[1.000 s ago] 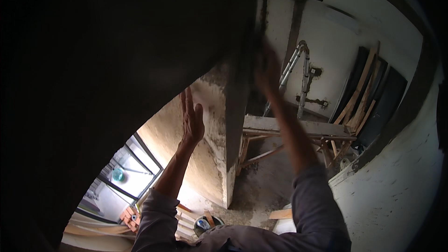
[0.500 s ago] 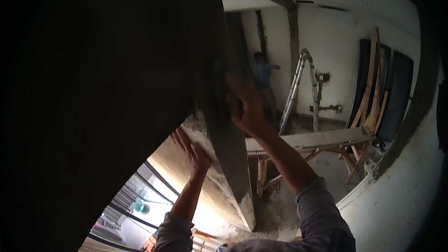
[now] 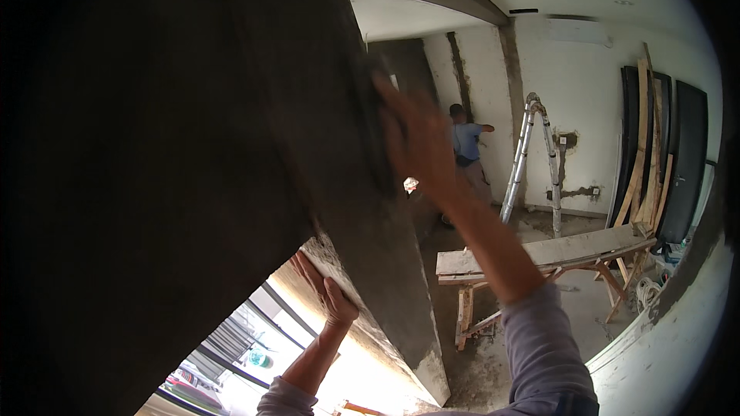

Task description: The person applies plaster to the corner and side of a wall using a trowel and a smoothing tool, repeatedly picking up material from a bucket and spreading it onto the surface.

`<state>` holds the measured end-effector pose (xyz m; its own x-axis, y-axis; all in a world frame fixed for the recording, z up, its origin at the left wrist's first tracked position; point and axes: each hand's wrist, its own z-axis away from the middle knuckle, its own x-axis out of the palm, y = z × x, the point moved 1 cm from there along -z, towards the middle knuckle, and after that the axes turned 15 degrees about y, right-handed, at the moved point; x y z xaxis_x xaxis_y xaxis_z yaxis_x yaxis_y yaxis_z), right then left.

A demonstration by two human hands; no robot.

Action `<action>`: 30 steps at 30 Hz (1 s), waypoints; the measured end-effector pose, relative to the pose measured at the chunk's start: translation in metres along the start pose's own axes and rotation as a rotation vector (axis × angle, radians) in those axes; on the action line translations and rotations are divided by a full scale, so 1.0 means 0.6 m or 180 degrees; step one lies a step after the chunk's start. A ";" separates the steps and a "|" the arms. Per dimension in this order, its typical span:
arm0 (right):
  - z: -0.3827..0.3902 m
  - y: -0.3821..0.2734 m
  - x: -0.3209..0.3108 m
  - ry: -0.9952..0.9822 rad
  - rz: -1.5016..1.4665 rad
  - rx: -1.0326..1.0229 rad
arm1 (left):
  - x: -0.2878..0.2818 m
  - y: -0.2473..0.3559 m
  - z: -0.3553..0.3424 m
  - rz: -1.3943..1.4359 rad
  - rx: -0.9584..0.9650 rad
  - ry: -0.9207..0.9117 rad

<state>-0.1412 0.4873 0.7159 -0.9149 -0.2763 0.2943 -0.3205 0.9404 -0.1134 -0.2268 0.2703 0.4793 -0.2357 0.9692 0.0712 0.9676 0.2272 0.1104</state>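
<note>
Resting against the pale, lit side of a plastered wall point(image 3: 393, 277), the left hand point(image 3: 327, 289) shows in the head view with its fingers extended and its grip open. The right hand point(image 3: 422, 146) is at the wall's narrow grey face, higher up; it is motion-blurred, so whether its grip is closed on anything cannot be told. The wall slants through the middle, its upper left deep in shadow. Lower left, bright light comes through dark window bars point(image 3: 231, 374). To the right, a plank tabletop point(image 3: 551, 250) stands on wooden trestles, near a metal ladder point(image 3: 519, 156). Beyond, a co-worker point(image 3: 465, 140) in blue faces the far wall.
</note>
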 end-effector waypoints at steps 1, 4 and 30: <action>-0.069 0.010 0.016 0.0369 0.0263 -0.0359 | 0.016 0.005 -0.008 0.0091 0.0045 0.0022; -0.211 0.028 0.037 0.0749 0.0312 -0.0611 | 0.046 0.011 -0.016 0.0224 0.0129 0.0033; -0.307 0.015 0.035 0.0675 0.0226 -0.0544 | 0.049 0.016 -0.032 0.0263 0.0155 0.0087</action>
<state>-0.1183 0.5261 0.8956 -0.8560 -0.1780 0.4854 -0.1950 0.9807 0.0157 -0.2264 0.2991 0.5016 -0.1566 0.9821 0.1051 0.9869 0.1515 0.0547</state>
